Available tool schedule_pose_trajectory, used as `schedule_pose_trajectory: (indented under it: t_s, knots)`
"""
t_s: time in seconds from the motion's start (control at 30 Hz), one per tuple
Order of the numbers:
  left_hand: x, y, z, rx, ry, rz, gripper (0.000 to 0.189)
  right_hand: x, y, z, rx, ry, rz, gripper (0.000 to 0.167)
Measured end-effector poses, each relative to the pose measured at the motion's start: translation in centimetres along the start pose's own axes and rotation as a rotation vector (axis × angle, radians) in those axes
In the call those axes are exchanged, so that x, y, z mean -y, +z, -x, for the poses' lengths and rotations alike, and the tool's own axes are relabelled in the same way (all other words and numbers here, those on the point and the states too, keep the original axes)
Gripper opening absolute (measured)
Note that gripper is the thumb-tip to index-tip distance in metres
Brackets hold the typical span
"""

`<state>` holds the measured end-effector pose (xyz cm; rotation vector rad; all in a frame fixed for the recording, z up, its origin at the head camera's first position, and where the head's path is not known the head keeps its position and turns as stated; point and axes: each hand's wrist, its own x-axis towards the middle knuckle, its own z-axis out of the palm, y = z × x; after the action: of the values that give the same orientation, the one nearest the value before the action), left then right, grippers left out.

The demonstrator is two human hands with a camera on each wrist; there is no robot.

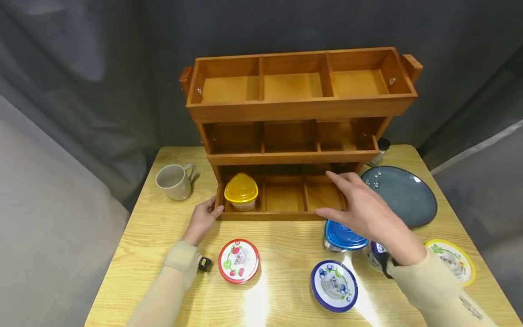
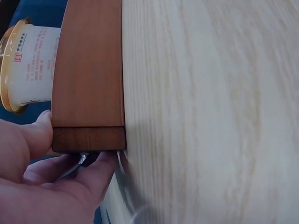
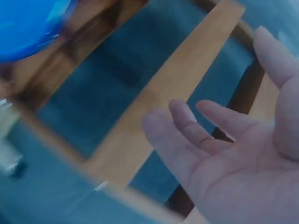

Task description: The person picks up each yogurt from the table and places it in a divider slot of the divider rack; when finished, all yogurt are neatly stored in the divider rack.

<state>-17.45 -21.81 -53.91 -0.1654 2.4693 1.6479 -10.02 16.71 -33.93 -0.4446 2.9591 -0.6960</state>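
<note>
A three-tier wooden organizer box (image 1: 302,108) stands at the back of the table. My left hand (image 1: 203,219) grips the front left corner of its bottom tray (image 2: 88,74), thumb on one side and fingers on the other. In that tray's left compartment sits a container with a yellow lid (image 1: 241,188). My right hand (image 1: 363,206) is held in front of the right compartment, thumb and fingers spread apart, with nothing between them. Just below it, a container with a blue lid (image 1: 346,236) stands on the table, partly covered by the hand.
A beige mug (image 1: 173,182) is at the left; a dark blue plate (image 1: 402,195) and a black-capped jar (image 1: 382,147) are at the right. Round tubs with red (image 1: 239,261), blue (image 1: 334,286) and yellow (image 1: 451,261) rims sit nearer. Another tub is half hidden behind my right wrist.
</note>
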Motion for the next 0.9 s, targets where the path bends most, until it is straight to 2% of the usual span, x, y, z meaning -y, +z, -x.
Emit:
schedule_pose_trajectory:
  t_s: [0.07, 0.17, 0.33, 0.5, 0.73, 0.9]
  knots:
    - [0.1, 0.0, 0.1, -0.001, -0.004, -0.008, 0.055, -2.0, -0.1, 2.0, -0.021, 0.039, -0.017, 0.092]
    - [0.2, 0.0, 0.2, -0.006, -0.003, -0.015, 0.056, -4.5, 0.9, 4.5, -0.046, 0.094, -0.070, 0.093]
    - [0.2, -0.1, 0.1, -0.003, 0.004, 0.007, 0.056, -6.9, 3.6, 6.7, -0.113, 0.132, -0.139, 0.093]
    - [0.2, 0.1, 0.0, -0.001, 0.004, 0.025, 0.055, -7.8, 5.2, 7.1, -0.191, 0.120, -0.116, 0.096]
    - [0.3, 0.2, -0.1, -0.003, 0.002, 0.032, 0.054, -8.1, 6.1, 6.4, -0.077, 0.138, -0.130, 0.107]
    - [0.3, 0.2, -0.1, 0.002, -0.003, 0.043, 0.055, -8.4, 6.5, 5.8, -0.051, 0.139, -0.167, 0.105]
